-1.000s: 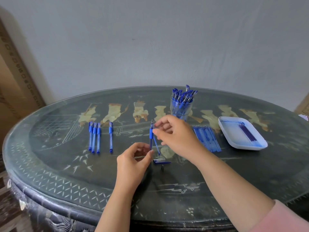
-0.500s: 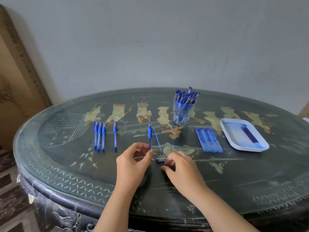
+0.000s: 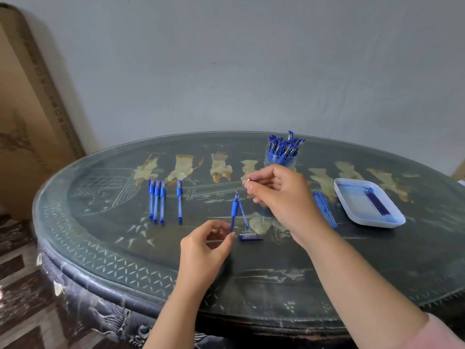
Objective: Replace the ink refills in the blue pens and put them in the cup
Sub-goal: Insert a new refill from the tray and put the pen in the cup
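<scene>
1. Two hands are in view. The left hand (image 3: 206, 250), low in the centre, pinches the lower end of one pen barrel (image 3: 234, 212) between thumb and fingertips and holds it upright, point up.
2. The right hand (image 3: 281, 197), just right of centre, pinches one small metal tip (image 3: 249, 180) between thumb and forefinger, its other fingers curled. The tip is above and slightly right of the barrel's point, not touching it.
3. One cup (image 3: 280, 159) stands near the table's far rim, behind the right hand, packed with capped blue pens (too crowded to count).
4. Four pens (image 3: 162, 201) lie left of centre: three side by side and one a little apart on their right.
5. One loose refill (image 3: 243, 215) lies slanted just right of the barrel, and one cap (image 3: 250, 237) lies below it.
6. A row of refills (image 3: 324, 210) lies right of the right hand, partly hidden by it, so I cannot count them.
7. One white tray (image 3: 352, 212) at the right holds dark used refills (image 3: 377, 202), and it sits inside the table (image 3: 105, 253) rim.
8. A broad band of patterned tabletop runs between the four pens and the near rim, and another lies below the tray.
</scene>
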`<state>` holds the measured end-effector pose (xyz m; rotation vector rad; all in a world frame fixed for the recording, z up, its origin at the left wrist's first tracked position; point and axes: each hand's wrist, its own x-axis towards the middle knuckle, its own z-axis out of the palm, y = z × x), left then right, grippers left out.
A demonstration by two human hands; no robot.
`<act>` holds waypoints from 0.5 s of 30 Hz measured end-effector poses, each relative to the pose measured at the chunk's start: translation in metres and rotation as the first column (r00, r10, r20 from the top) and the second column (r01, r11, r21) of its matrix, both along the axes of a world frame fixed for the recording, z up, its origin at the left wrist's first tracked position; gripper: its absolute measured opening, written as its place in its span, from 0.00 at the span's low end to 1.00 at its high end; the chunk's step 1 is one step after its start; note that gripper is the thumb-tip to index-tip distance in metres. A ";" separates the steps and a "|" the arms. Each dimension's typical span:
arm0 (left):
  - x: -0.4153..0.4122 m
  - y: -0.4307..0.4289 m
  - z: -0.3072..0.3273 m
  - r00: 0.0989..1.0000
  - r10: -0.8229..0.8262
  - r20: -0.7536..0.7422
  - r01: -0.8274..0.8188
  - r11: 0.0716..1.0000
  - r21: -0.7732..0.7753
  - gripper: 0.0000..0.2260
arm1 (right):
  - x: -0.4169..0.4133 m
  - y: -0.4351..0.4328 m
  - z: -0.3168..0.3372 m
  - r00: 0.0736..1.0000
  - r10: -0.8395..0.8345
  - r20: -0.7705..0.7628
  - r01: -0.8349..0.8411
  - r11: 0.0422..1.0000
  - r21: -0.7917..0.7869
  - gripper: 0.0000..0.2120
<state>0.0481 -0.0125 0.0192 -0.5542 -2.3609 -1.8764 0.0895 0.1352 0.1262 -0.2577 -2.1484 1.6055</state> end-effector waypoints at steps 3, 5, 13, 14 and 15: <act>0.000 0.000 0.000 1.000 -0.008 0.001 0.008 1.000 -0.006 0.06 | -0.005 -0.001 0.000 1.000 0.010 0.019 -0.012 0.994 0.107 0.04; 0.001 0.000 0.000 1.000 -0.011 -0.002 0.011 1.000 -0.007 0.06 | -0.009 -0.002 -0.003 1.000 0.014 0.025 -0.018 0.987 0.162 0.04; -0.001 0.000 -0.002 1.000 -0.013 -0.011 0.013 1.000 -0.023 0.06 | -0.012 -0.001 -0.011 0.991 0.005 0.132 -0.044 0.955 0.294 0.03; -0.001 0.000 -0.002 1.000 -0.013 -0.010 0.013 1.000 -0.024 0.06 | -0.012 -0.002 -0.012 0.990 -0.010 0.138 -0.032 0.954 0.298 0.03; -0.001 0.000 -0.002 1.000 -0.012 -0.010 0.012 1.000 -0.025 0.06 | -0.012 -0.003 -0.013 0.990 -0.027 0.140 -0.018 0.952 0.306 0.05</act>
